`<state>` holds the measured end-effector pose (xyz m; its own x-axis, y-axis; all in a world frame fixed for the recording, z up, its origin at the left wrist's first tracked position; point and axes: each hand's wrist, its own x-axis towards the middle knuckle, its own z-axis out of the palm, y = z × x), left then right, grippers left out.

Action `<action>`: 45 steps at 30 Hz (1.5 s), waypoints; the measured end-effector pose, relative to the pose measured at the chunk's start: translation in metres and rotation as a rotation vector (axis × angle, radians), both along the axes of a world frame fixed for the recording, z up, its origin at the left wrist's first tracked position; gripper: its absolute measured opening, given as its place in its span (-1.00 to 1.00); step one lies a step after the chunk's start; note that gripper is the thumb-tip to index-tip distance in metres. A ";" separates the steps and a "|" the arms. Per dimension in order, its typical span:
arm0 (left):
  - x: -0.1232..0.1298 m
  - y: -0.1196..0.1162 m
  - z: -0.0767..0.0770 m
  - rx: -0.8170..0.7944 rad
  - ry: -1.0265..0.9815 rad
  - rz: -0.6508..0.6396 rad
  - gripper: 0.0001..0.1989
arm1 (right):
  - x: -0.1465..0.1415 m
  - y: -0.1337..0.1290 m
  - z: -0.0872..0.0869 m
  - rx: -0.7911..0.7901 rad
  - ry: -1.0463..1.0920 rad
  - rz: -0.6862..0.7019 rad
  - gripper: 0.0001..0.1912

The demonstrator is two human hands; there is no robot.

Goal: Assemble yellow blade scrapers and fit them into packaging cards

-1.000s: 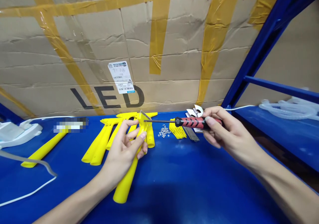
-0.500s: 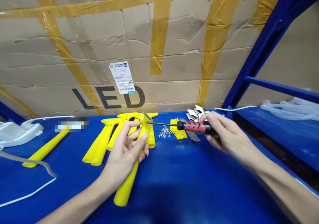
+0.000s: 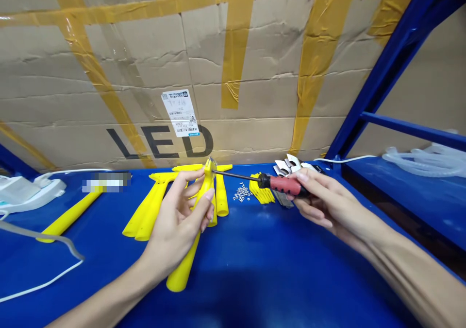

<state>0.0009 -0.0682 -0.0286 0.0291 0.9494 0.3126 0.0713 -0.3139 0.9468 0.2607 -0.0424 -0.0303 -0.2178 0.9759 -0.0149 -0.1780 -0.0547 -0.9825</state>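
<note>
Bare left forearm [image 3: 120, 286] slants up from lower left into bare left hand [image 3: 182, 221], curled in a grip, thumb [image 3: 203, 207] angled upward, while bare right forearm [image 3: 411, 255] slants in from lower right, bare right hand [image 3: 337, 194] gripping, lower fingers [image 3: 309, 209] curled under.

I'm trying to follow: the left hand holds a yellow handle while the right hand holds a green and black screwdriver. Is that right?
Not quite: the head view shows the screwdriver is red and black, not green. The left hand does hold the yellow handle, the right hand the screwdriver.
</note>
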 end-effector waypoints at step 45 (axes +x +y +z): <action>-0.012 0.069 0.030 -0.341 -0.019 -0.176 -0.29 | -0.084 0.000 -0.005 0.521 -1.169 0.202 -0.79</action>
<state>-0.0115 0.0010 0.0013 0.1979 0.9800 -0.0183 0.0255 0.0135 0.9996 0.1764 -0.0423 -0.0354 -0.4770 0.8758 0.0742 0.7616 0.4540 -0.4624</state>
